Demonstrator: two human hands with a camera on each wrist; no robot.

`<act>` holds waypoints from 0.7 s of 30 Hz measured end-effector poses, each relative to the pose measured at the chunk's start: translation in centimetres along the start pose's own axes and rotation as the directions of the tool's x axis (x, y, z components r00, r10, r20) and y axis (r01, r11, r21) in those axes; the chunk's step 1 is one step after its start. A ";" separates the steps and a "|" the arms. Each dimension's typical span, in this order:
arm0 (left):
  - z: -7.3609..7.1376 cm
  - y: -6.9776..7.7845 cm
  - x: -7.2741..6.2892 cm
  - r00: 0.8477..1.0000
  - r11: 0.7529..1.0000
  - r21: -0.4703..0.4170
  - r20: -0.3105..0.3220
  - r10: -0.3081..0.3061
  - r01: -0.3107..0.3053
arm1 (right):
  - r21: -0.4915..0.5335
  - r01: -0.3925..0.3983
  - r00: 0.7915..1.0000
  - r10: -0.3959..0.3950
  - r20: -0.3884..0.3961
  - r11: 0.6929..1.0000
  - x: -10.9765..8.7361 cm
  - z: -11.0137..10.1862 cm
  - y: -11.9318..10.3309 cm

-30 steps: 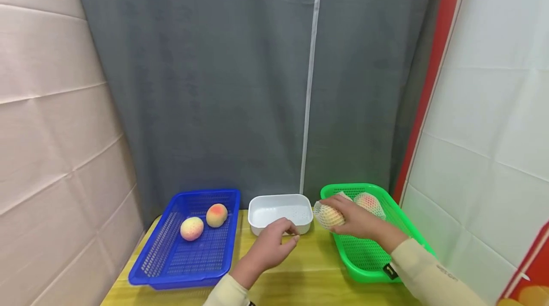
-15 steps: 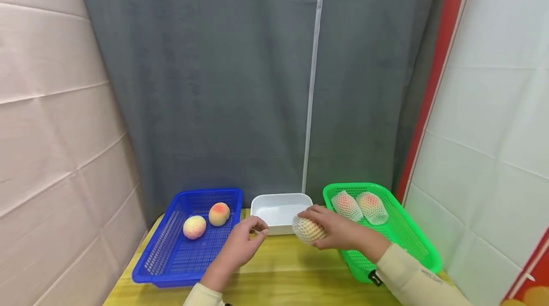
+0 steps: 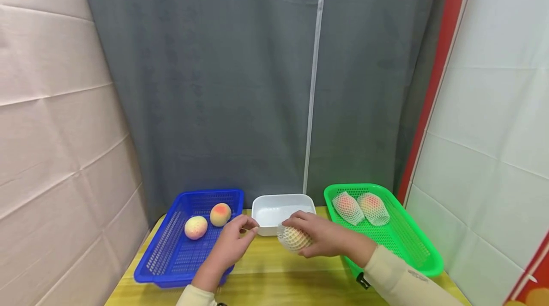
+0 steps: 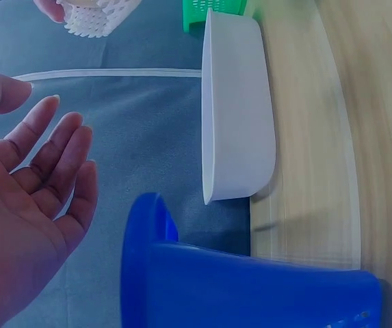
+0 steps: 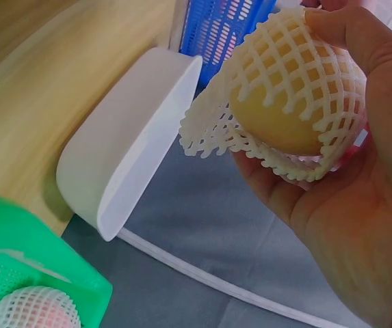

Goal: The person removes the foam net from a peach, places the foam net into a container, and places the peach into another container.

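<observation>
My right hand (image 3: 319,235) holds a peach (image 5: 278,126) wrapped in a white foam net (image 5: 213,123) in front of the white tub. In the right wrist view the net's open end gapes and shows the peach's yellow skin. My left hand (image 3: 233,239) hovers between the blue basket and the tub, empty, with fingers loosely bent in the left wrist view. Two bare peaches, one yellow-pink (image 3: 196,228) and one orange-red (image 3: 220,214), lie in the blue basket (image 3: 147,272). Two netted peaches, a left one (image 3: 348,208) and a right one (image 3: 373,209), lie in the green basket (image 3: 422,244).
The white tub (image 3: 268,230) stands at the back middle of the wooden table (image 3: 266,282), between the two baskets. A grey curtain (image 3: 236,82) hangs behind, with pale cloth walls on both sides.
My right hand has carried the netted peach left, from over the green basket to in front of the white tub. My left hand has drawn back to the left, toward the blue basket.
</observation>
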State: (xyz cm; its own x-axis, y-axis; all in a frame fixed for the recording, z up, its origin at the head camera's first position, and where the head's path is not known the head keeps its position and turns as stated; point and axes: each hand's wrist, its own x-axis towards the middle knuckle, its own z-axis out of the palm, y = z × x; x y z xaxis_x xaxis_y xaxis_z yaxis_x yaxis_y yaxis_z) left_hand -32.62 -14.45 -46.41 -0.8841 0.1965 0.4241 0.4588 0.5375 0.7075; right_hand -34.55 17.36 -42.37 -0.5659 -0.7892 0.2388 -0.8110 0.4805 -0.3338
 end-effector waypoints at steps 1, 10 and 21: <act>0.0 0.1 0.0 1.000 1.000 0.002 0.002 0.000 0.000 | -0.004 0.004 1.000 -0.004 0.003 1.000 0.1 0.1 0.0; 0.2 0.9 0.0 1.000 1.000 0.026 0.009 0.005 -0.005 | -0.005 -0.040 0.999 0.040 0.025 0.999 -0.2 0.5 -0.1; 1.2 1.2 -0.3 0.999 0.999 0.008 0.024 0.047 -0.047 | -0.090 -0.006 0.998 0.001 -0.061 0.996 -0.9 4.7 0.0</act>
State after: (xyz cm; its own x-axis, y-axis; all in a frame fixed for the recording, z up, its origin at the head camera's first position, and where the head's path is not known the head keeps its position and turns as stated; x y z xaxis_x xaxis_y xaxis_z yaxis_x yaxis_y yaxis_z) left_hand -31.97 -12.87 -46.39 -0.8635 0.2412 0.4429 0.4991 0.5340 0.6824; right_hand -33.32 16.24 -46.83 -0.5746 -0.7641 0.2933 -0.8174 0.5179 -0.2521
